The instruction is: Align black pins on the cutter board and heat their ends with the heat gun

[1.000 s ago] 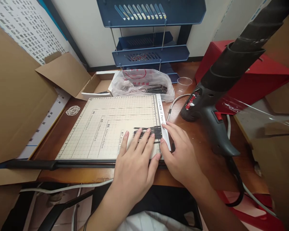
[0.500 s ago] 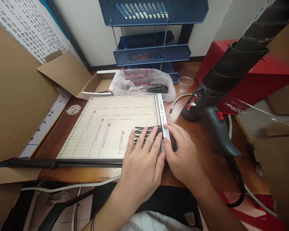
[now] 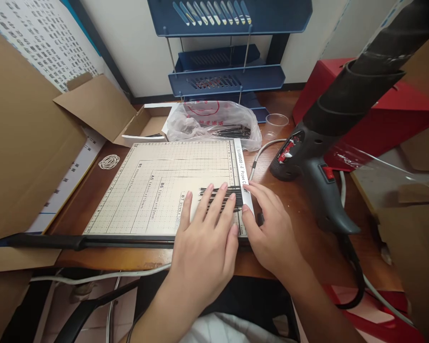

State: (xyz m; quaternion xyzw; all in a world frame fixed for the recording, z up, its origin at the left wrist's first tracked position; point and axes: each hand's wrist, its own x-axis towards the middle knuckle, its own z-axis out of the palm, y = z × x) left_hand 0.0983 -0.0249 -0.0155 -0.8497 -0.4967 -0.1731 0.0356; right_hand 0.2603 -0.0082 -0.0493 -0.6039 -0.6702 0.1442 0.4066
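Observation:
A paper cutter (image 3: 128,190) with a printed grid lies on the desk, its long black handle (image 3: 50,242) along the near side. Several thin black strands (image 3: 219,194), like short wires or tubes, lie side by side near its right end, meeting the white ruler edge (image 3: 242,171). Over them rests my left hand (image 3: 205,238), palm down, fingers stretched and spread, partly hiding them. My right hand (image 3: 273,228) is at the outer side of the ruler edge, fingertips and thumb touching it, fingers extended. What exactly the strands are I cannot tell.
A heat gun (image 3: 318,152) stands at the right, by a red box (image 3: 372,100). Behind the cutter are a plastic bag (image 3: 214,119) of black strands, a clear cup (image 3: 276,125) and a blue rack (image 3: 229,85). An open cardboard box (image 3: 100,107) and a white coil (image 3: 109,162) are left.
My left hand has slid slightly left, its fingers drawn off the ruler edge. The strands, crossed and uneven before, now lie more nearly parallel. My right hand has hardly moved.

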